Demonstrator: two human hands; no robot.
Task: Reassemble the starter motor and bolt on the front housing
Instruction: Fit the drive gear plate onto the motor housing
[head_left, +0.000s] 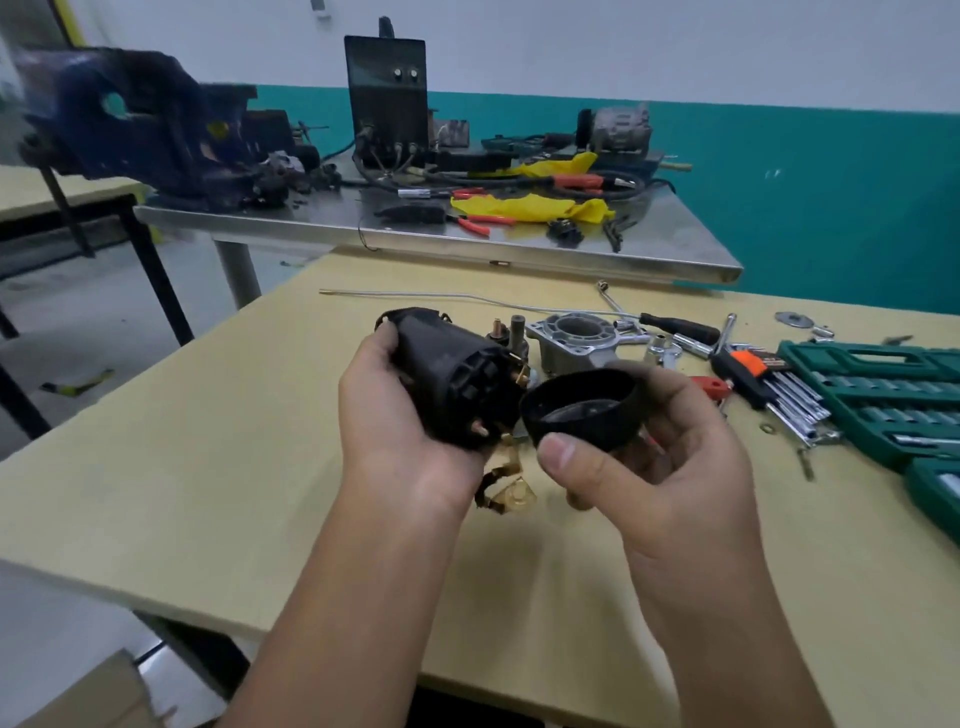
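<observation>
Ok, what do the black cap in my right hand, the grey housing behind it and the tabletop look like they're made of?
Cap: probably painted or coated sheet metal, maybe plastic; thin wall, matte black, no shine. Housing: looks like cast aluminium; pale grey, dull, thick rounded walls and a smooth bore. Tabletop: likely laminated or painted board; flat, uniform pale yellow, no grain visible.

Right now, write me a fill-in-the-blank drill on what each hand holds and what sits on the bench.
1. The left hand grips the black ____ body.
2. The right hand holds a round black end cap by its rim, open side facing the ____ hand.
3. The bare aluminium front housing rests on the ____, behind both hands.
4. The socket set case at the right edge is ____ in colour.

Missing words: starter motor; left; table; green
</observation>
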